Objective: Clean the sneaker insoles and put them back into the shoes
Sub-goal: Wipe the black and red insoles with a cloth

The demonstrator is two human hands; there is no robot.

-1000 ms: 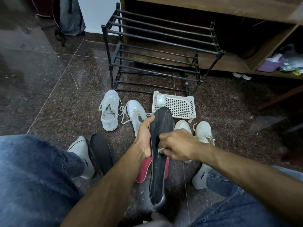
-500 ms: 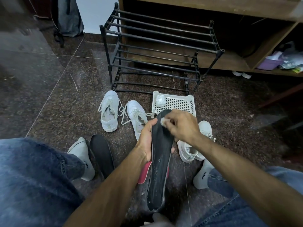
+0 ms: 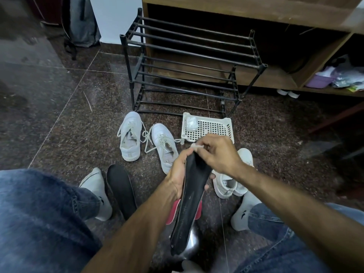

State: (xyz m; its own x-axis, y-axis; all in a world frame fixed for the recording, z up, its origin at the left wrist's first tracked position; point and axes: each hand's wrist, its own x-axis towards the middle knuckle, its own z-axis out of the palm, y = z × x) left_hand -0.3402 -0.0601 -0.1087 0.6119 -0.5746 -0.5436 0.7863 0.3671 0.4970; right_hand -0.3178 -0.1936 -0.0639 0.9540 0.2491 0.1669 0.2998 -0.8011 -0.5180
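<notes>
My left hand grips a long black insole by its left edge, holding it up over the floor. My right hand pinches a small white wipe at the insole's far tip. A second black insole lies flat on the floor by my left foot. Two white sneakers stand ahead on the left. Another white pair sits under my right forearm, partly hidden. A red insole lies under the held one.
A white perforated basket holding a wad of white wipes sits in front of a black metal shoe rack. A wooden cabinet stands behind. My socked feet rest on the dark granite floor.
My right hand has slid the wipe from the middle of the insole up to its far tip. My left hand keeps its hold on the insole.
</notes>
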